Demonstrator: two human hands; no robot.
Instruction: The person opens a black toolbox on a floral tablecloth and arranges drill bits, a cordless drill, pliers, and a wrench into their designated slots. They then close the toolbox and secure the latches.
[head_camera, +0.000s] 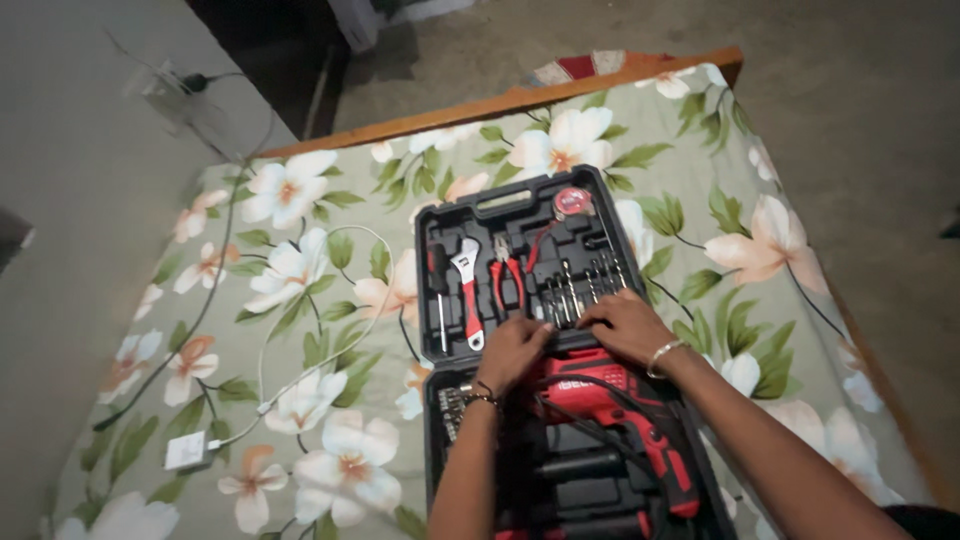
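Head view: left hand (512, 352) and right hand (627, 325) rest flat, fingers spread, grasping nothing, on red drill (600, 400), its long axis running toward the wearer in open tool case (530, 205) on bed (300, 300)

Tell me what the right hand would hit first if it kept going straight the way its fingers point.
Most likely the row of drill bits in the open tool case: the right hand points up and left across the lid, fingertips already at the bits' lower ends. Depth is unclear.

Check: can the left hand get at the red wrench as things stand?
Probably yes. The left hand rests at the case's hinge line, right beside the wrench, which lies uncovered in the open lid. Nothing sits between them; the right hand is off to the other side.
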